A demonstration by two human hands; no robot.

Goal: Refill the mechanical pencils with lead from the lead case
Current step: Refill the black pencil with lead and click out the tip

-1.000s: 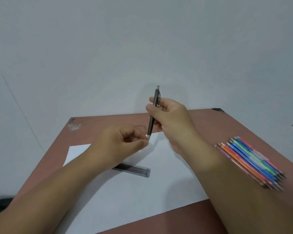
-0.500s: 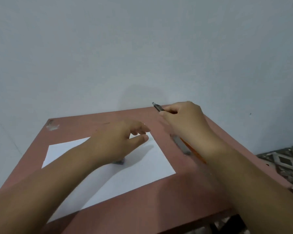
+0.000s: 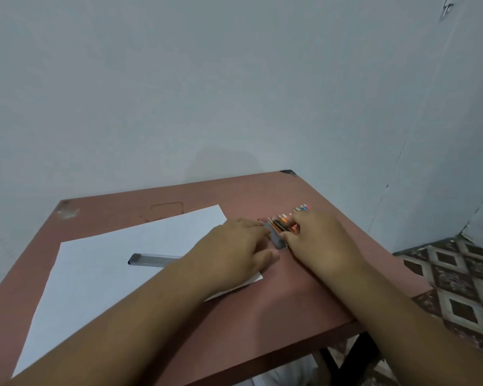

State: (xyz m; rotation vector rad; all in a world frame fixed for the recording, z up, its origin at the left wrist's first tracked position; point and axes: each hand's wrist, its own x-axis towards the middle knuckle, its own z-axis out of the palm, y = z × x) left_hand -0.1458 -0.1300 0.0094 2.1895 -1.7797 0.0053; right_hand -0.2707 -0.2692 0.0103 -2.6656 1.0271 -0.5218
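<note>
The clear lead case (image 3: 151,259) lies on the white paper (image 3: 101,271), left of my left forearm. A grey mechanical pencil (image 3: 275,237) lies at the left edge of the row of coloured mechanical pencils (image 3: 301,209) on the table's right side. My right hand (image 3: 318,240) rests palm down over that row and hides most of it, with its thumb on the grey pencil. My left hand (image 3: 234,246) lies beside it with fingers extended, its fingertips touching the grey pencil's far end. This area is blurred.
The reddish-brown table (image 3: 262,305) stands against a pale wall. Its right edge runs close behind the pencil row, and its front edge is near my forearms. A patterned tile floor (image 3: 457,285) shows to the right.
My right hand carried the grey pencil from upright over the paper down to the coloured pencil row at the right. My left hand followed. The view swung to the right.
</note>
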